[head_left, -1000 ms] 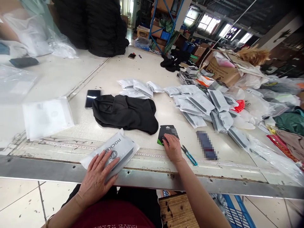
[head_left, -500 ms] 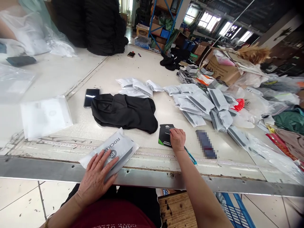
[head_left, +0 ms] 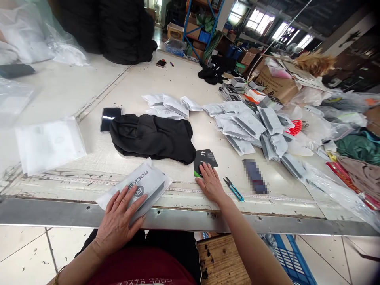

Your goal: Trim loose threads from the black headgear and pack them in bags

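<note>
Sliding down from the card's middle, the right hand is resting its parted fingertips on the lower edge of a black-and-green hang card, just beside blue-handled thread snips. At lower centre-left of the frame, the left hand is pressing with spread fingers on a printed poly bag.
</note>
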The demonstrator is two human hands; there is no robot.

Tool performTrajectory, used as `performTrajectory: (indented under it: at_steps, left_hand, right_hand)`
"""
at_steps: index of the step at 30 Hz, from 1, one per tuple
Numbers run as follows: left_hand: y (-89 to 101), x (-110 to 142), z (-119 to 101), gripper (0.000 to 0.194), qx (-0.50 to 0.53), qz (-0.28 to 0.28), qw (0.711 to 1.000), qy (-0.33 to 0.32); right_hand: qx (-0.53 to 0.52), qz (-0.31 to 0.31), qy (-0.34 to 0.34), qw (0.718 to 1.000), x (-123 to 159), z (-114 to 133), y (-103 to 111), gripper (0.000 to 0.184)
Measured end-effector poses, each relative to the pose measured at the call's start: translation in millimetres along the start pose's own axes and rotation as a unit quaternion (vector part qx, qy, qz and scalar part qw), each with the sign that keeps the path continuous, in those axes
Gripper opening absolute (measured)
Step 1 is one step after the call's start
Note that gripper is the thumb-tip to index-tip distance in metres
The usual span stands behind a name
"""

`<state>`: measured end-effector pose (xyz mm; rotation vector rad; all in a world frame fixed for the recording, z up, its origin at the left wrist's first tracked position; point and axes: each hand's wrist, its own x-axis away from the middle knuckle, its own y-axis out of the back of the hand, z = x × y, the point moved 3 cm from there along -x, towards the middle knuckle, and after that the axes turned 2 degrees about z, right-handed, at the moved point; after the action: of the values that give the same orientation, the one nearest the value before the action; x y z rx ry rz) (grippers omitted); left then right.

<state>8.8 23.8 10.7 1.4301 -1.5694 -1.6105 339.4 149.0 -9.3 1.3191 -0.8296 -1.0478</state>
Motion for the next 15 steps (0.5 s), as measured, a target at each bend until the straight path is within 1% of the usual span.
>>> performTrajectory:
  at_steps: [3, 5, 7, 9, 12, 15]
  left_hand:
    - [-0.2, 0, 0, 0.053, -0.004, 0.002, 1.0, 0.002]
    - [0.0, 1, 0, 0.052, -0.01, 0.003, 1.0, 0.0]
    - [0.6, 1, 0, 0.051, -0.016, 0.002, 1.0, -0.002]
    - [0.9, 1, 0, 0.051, -0.02, 0.002, 1.0, -0.004]
    - [0.6, 1, 0, 0.052, -0.021, 0.003, 1.0, -0.003]
    - [-0.8, 1, 1, 0.053, -0.016, 0.001, 1.0, -0.001]
  right_hand:
    - [-0.006, 0.002, -0.019, 1.0, -16, 3, 0, 0.058]
    - [-0.013, -0.027, -0.012, 0.999, -22, 6, 1, 0.057]
    - [-0.021, -0.068, -0.013, 0.997, -22, 7, 4, 0.053]
    - [-0.022, -0.084, -0.042, 0.995, -20, 5, 4, 0.048]
    - [-0.015, -0.055, -0.084, 0.995, -16, 4, 3, 0.044]
    - [-0.011, -0.031, -0.078, 0.996, -18, 9, 2, 0.043]
